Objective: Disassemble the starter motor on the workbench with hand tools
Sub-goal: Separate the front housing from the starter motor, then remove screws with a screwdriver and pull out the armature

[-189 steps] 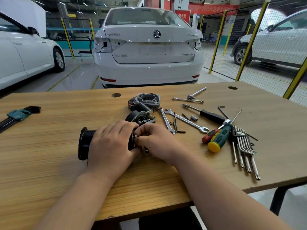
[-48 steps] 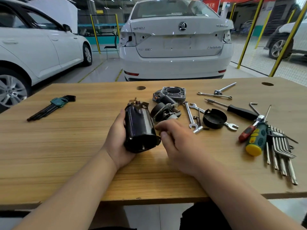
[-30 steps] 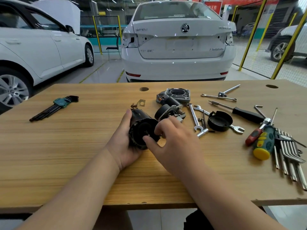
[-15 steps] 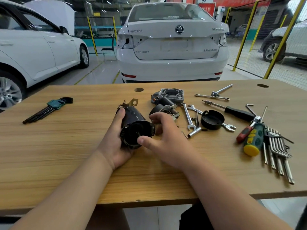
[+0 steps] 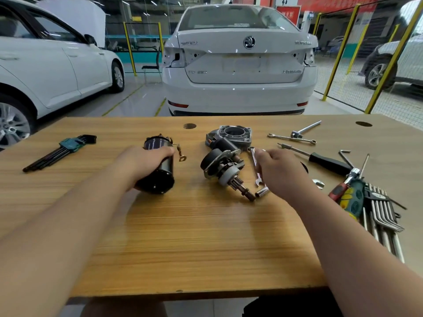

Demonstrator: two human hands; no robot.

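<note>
I'm holding the left hand [image 5: 144, 161] wrapped round the black motor housing [image 5: 163, 177], left of centre, so it isn't rolling on the workbench [image 5: 194, 236]; right hand [image 5: 281, 172] is sitting curled over the spanner [image 5: 253, 155] right of the drive assembly [image 5: 220, 168], grip on it I can't tell

The wooden bench [image 5: 206, 236] carries a hex-key set [image 5: 61, 151] at left, a black motor can [image 5: 160, 181] and a geared shaft assembly [image 5: 222, 168] mid-bench. A grey end housing [image 5: 235, 135] lies behind them. Spanners [image 5: 291, 138], screwdrivers [image 5: 327, 160] and more hex keys [image 5: 382, 216] lie at right.
</note>
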